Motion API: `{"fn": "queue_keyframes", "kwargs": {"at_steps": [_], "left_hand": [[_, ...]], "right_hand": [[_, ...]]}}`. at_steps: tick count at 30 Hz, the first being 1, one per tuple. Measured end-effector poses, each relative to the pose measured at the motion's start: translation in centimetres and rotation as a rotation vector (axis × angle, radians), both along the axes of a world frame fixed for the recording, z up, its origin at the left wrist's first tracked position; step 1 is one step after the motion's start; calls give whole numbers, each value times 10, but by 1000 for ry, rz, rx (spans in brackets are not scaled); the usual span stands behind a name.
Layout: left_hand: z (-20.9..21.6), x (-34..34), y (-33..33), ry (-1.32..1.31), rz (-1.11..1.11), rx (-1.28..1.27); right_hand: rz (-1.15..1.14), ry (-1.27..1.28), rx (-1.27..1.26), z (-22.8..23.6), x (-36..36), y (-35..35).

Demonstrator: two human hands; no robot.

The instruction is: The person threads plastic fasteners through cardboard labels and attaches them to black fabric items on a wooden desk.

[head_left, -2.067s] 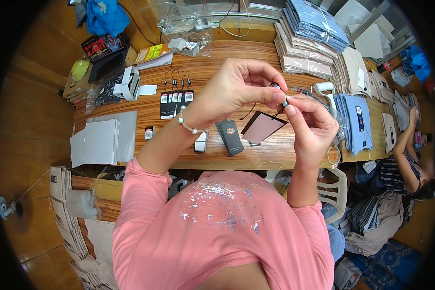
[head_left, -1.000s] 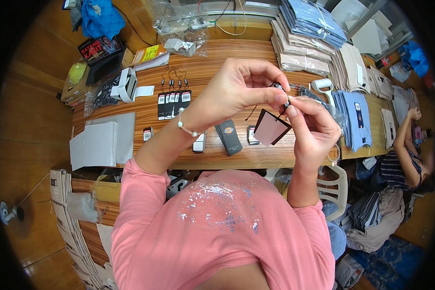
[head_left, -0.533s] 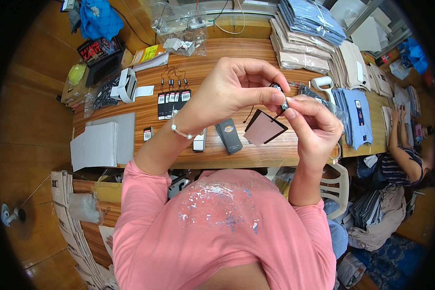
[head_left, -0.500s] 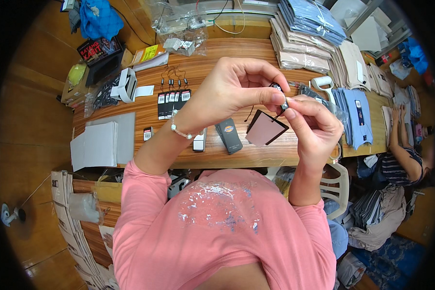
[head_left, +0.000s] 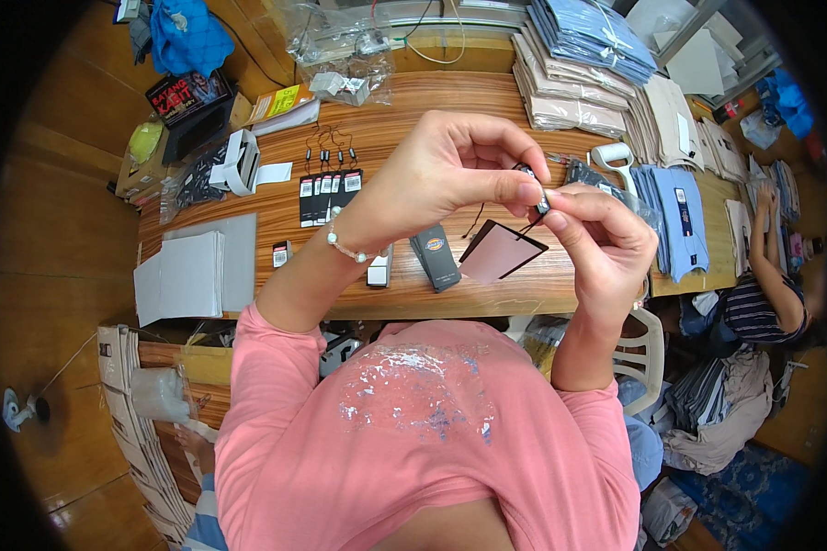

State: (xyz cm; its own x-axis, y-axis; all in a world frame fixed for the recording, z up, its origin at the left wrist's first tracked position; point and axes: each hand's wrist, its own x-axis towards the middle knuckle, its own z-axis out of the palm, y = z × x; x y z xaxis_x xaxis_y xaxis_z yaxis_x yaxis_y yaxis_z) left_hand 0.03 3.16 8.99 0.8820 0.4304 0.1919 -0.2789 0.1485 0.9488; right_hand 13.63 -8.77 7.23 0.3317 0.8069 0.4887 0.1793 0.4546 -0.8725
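Observation:
Above the table, my left hand [head_left: 469, 167] and my right hand [head_left: 611, 241] meet with fingertips pinched together. Between them is the small black plastic fastener [head_left: 540, 201] of a tag string. From its black cord dangles a hang tag [head_left: 504, 253], pale with a dark border, tilted in the air. Just below, on the table, lies a small pile of dark hang tags [head_left: 435, 259]. A narrow stack of white-topped tags [head_left: 379, 268] is partly covered by my left wrist. Left of my forearm, several black tags with strings [head_left: 329, 195] lie in a row.
Folded garments [head_left: 574, 87] are piled at the back right, blue shirts [head_left: 675, 220] nearer. White paper sheets [head_left: 191, 274] lie left, by a white label device [head_left: 239, 163]. A white tape dispenser [head_left: 613, 158] stands right. A co-worker's arm [head_left: 764, 234] reaches over garments at far right.
The hang tag has swung and turned slightly; both my hands keep their pinch with little movement. Another person's hand and blue striped clothing have appeared at lower left; the far-right co-worker's arms shifted.

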Motion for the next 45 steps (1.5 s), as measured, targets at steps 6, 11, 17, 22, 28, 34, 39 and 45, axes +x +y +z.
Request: {"fn": "queue_keyframes", "kwargs": {"at_steps": [6, 11, 17, 22, 28, 34, 39, 45], "left_hand": [[2, -1, -2, 29, 41, 8], [-1, 0, -6, -19, 22, -41], [-1, -2, -9, -41, -10, -63], [-1, 0, -12, -34, -2, -50], [-3, 2, -11, -51, -11, -41], [0, 1, -7, -51, -34, -95], [-4, -1, -4, -37, -62, -121], [-5, -3, -1, -16, -25, -51]], "right_hand": [[-20, -47, 31, 1, -2, 0], [-52, -39, 76, 0, -8, -3], [-74, -49, 140, -4, -12, -6], [-92, -32, 145, -4, -13, -9], [-63, -2, 121, -8, -9, -8], [31, 71, 52, 3, -5, -9], [33, 41, 78, 0, -6, -7], [13, 48, 79, -8, -4, -1]]}}
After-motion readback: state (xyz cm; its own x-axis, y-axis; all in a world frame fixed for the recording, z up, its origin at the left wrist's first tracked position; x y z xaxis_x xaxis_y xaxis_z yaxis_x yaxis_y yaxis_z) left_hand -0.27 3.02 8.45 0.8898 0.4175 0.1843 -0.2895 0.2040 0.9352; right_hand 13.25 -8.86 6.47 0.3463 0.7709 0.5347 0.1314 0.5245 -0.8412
